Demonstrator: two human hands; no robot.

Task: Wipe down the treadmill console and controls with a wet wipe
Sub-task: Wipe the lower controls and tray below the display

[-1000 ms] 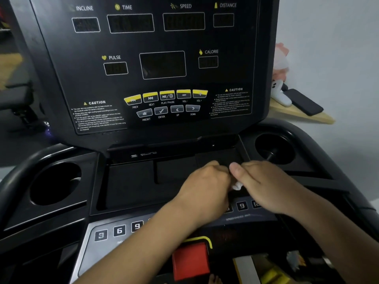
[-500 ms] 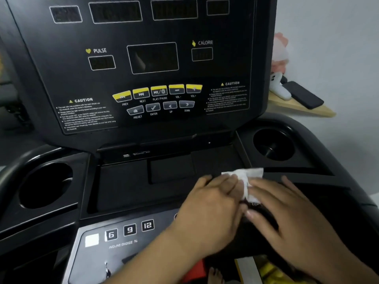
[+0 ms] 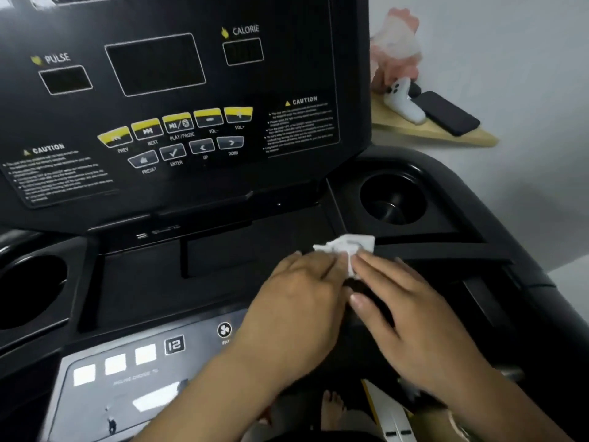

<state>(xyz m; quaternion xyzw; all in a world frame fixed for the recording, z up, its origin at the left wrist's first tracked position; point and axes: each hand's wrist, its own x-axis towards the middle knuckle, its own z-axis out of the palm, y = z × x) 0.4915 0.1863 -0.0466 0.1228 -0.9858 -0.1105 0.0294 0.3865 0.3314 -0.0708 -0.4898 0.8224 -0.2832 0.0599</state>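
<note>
The black treadmill console [image 3: 178, 74] fills the upper left, with yellow and grey buttons [image 3: 178, 132] in its lower middle. Below it lies a flat black tray [image 3: 223, 260], then a grey control panel [image 3: 127, 371] with number keys. A small white wet wipe [image 3: 349, 247] rests on the tray's right end. My left hand [image 3: 302, 301] and my right hand [image 3: 411, 317] both lie flat, their fingertips pinching the wipe from either side. The lower part of the wipe is hidden between the fingers.
Round cup holders sit at the right [image 3: 393, 200] and the left [image 3: 28, 291] of the tray. Behind the console, a wooden shelf [image 3: 446, 132] carries a white controller [image 3: 403, 102], a black phone [image 3: 447, 113] and a pink toy [image 3: 395, 46]. Bare toes [image 3: 333, 406] show below.
The wipe was bunched between closed fingers, then spread out onto the tray. Both hands flattened and shifted slightly right. The view dropped and moved closer.
</note>
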